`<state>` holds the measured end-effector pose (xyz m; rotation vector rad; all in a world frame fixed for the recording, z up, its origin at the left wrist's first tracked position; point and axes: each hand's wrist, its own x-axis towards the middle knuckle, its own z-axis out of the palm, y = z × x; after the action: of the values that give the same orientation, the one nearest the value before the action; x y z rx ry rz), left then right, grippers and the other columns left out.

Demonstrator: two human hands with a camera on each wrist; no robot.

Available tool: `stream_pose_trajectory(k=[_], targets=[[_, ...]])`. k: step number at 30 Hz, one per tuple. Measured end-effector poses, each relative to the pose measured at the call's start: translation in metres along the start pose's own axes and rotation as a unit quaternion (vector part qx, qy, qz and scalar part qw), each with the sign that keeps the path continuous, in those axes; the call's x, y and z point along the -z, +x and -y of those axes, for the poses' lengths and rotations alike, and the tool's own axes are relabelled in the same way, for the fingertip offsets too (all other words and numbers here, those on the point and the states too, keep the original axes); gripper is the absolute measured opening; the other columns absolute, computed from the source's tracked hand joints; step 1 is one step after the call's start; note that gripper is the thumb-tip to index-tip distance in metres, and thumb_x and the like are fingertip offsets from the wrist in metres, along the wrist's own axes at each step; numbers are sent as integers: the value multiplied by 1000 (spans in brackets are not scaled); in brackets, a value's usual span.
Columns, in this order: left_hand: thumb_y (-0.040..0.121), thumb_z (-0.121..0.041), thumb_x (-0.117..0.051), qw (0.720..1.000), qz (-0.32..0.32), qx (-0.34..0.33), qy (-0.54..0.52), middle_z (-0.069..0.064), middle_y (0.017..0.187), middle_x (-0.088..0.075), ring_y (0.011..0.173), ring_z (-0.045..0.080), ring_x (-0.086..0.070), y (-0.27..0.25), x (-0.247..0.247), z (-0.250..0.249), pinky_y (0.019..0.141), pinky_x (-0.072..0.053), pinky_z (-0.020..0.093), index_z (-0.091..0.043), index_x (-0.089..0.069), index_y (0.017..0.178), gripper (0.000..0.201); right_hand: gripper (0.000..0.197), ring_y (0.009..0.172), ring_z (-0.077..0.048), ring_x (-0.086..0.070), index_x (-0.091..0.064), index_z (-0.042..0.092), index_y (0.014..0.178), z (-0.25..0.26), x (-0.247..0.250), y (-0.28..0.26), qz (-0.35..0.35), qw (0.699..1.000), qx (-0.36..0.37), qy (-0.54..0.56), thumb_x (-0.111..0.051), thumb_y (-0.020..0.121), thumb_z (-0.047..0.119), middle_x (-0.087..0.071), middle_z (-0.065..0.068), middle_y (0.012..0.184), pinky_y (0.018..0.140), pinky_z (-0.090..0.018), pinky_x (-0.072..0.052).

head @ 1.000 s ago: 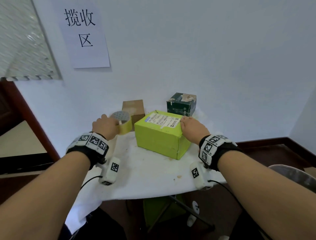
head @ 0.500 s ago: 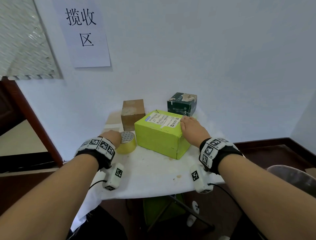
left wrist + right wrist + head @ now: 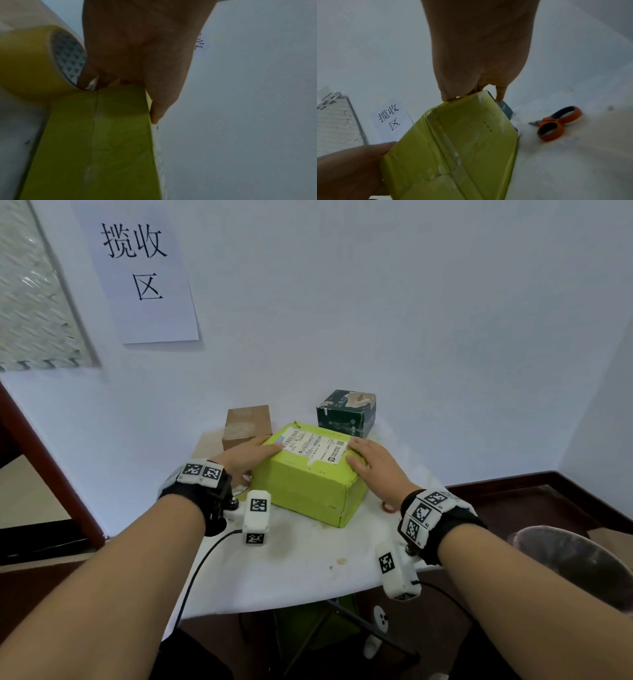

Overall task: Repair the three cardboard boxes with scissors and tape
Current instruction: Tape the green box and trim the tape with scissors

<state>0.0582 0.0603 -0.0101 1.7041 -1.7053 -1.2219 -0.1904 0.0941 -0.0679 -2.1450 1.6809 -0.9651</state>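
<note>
While both hands bear on the green box point(image 3: 308, 477), neither carries a tool. The left hand point(image 3: 245, 457) lies over the box's near-left top corner, fingers extended across the top and thumb down the left face; the left wrist view shows a fingertip along the top edge. The right hand point(image 3: 371, 465) rests flat on the right top edge, fingers straight, holding nothing. Whether either hand presses or merely steadies cannot be told.

The box sits mid-table on the white cloth point(image 3: 301, 563), one corner turned toward the person, its long axis running from near-left to far-right. Its shipping label point(image 3: 313, 446) faces up between the two hands. Clear tape strips already cross the right face, as the right wrist view shows.

The brown box point(image 3: 247, 424) stands behind the left hand, and the dark green box point(image 3: 346, 414) behind the right, both near the wall.

The governing relation is the tools' sides. The tape roll point(image 3: 34, 63) lies just beside the box's left face, touching or nearly touching the left fingers. The scissors point(image 3: 556, 123) lie on the cloth to the right of the box, apart from it. Judged from this layout, the left hand is nearer the tape, the right hand nearer the scissors.
</note>
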Motion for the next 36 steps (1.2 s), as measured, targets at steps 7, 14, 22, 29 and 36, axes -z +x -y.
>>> stream_pose_trajectory(k=[7, 14, 22, 29, 36], targets=[[88, -36, -67, 982, 44, -145, -114, -11, 121, -66, 117, 16, -60, 1, -6, -14, 96, -49, 34, -41, -54, 131, 45, 62, 133, -28, -35, -37, 14, 143, 19, 43, 13, -50, 994, -94, -3, -56, 92, 44, -40, -10, 144, 110, -38, -27], [89, -21, -68, 956, 36, -279, -84, -14, 123, -65, 118, 8, -58, -9, -20, -38, 108, -40, 43, -42, -62, 121, 39, 24, 87, -5, -67, -67, 25, 112, 37, 55, 18, -129, 965, -70, 218, -59, 92, 35, -70, 11, 97, 81, -22, -54], [84, -35, -72, 952, -23, -300, 60, -18, 126, -61, 116, 3, -56, -3, -30, -42, 104, -45, 36, -62, -58, 110, 40, 36, 109, -13, -61, -64, 17, 117, 32, 46, 8, -171, 947, -96, 255, -66, 87, 36, -67, -2, 116, 98, -31, -48], [81, -32, -75, 950, -5, -306, 63, -17, 131, -58, 125, 2, -50, 6, -36, -43, 110, -38, 35, -62, -61, 105, 40, 26, 99, -9, -64, -66, 15, 116, 20, 43, -3, -171, 959, -76, 215, -59, 94, 26, -71, -2, 108, 94, -31, -49], [81, -30, -76, 950, -8, -305, 71, -17, 132, -58, 128, 0, -46, 7, -36, -43, 112, -35, 33, -55, -64, 109, 40, 40, 113, -7, -59, -60, 18, 128, 14, 50, -12, -117, 947, -92, 285, -67, 88, 24, -65, 1, 122, 101, -26, -46]])
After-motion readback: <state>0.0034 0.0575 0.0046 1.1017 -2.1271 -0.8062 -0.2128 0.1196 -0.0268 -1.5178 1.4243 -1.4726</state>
